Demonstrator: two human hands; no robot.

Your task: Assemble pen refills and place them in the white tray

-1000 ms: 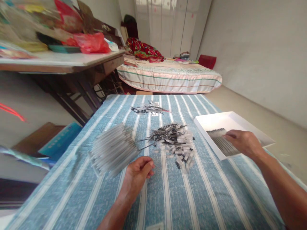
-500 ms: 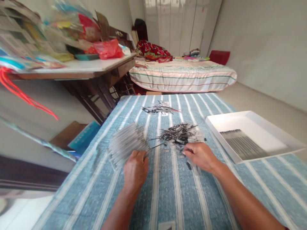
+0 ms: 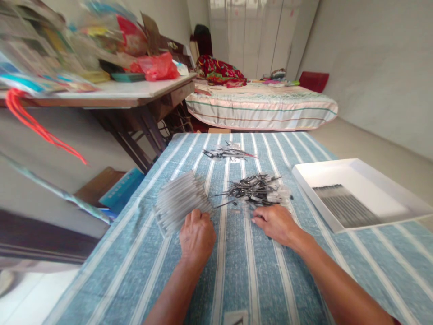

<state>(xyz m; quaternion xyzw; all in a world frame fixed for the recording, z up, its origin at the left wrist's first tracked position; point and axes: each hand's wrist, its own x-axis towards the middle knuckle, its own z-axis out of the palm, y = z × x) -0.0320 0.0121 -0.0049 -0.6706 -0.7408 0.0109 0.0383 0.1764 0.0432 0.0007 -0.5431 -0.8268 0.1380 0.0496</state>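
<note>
My left hand (image 3: 198,234) is closed at the near right edge of a stack of pale, translucent pen barrels (image 3: 181,196) lying side by side. Its curled fingertips point away from me, so whatever they grip is hidden. To the right, my right hand (image 3: 275,223) has thumb and forefinger pinched together just in front of a loose pile of black and clear pen parts (image 3: 255,187). Anything inside that pinch is too small to name. A thin dark rod (image 3: 226,204) sticks out from the pile toward my left hand.
A white box (image 3: 382,180) at the right holds a row of grey pens (image 3: 345,205). Farther back lies a small heap of thin dark and red-tipped pieces (image 3: 226,152). The striped cloth (image 3: 233,271) covers the table. A cluttered desk (image 3: 135,92) stands left, a bed (image 3: 264,106) beyond.
My right hand has shifted slightly left and toward me, away from the pile's front edge. My left hand stays by the barrels. The whole view has turned slightly.
</note>
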